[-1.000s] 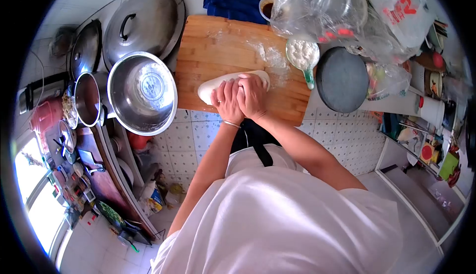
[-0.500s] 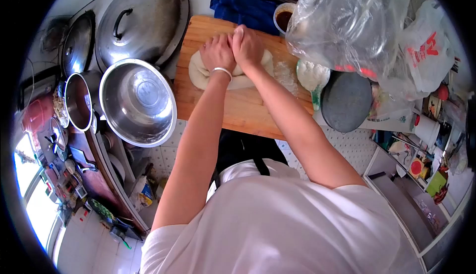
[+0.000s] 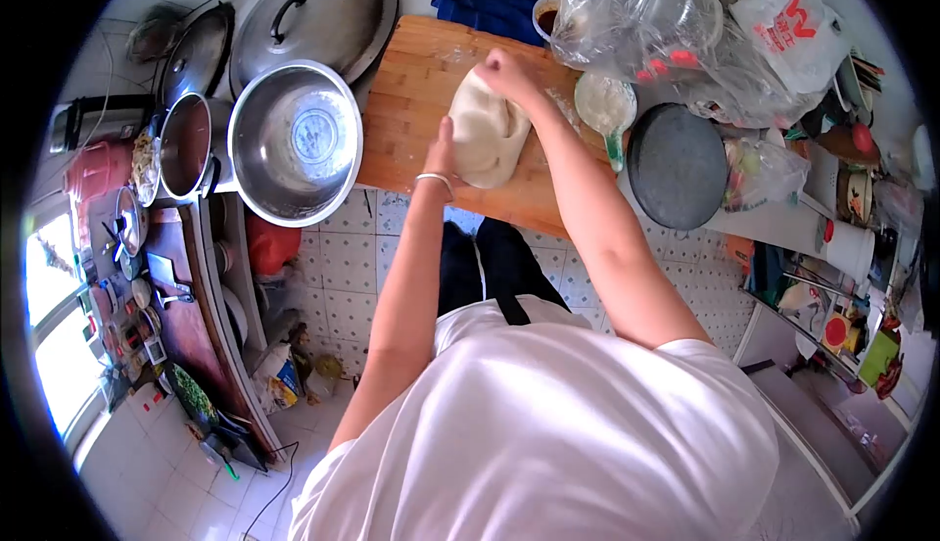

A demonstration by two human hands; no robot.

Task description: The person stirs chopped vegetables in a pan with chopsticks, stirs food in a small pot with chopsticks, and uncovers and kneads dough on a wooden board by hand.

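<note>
A pale lump of dough (image 3: 482, 145) lies lengthwise on the wooden board (image 3: 411, 81), with a fold down its right side. My left hand (image 3: 442, 149) rests at the dough's lower left edge, thumb up and apart, its other fingers partly hidden. At the far end of the dough, my right hand (image 3: 509, 75) is closed with its fingers curled on the dough's edge. Loose flour dusts the board to the right of the dough.
Left of the board are a steel bowl (image 3: 296, 143), a pot (image 3: 186, 145) and a large lid (image 3: 308, 18). To the right sit a flour scoop (image 3: 605, 105), a dark round pan (image 3: 678, 166) and plastic bags (image 3: 636, 12). A blue cloth (image 3: 490, 12) lies behind.
My hands were pressing together on the dough and have separated, left hand to its side, right hand to its far end. The dough now lies lengthwise instead of crosswise.
</note>
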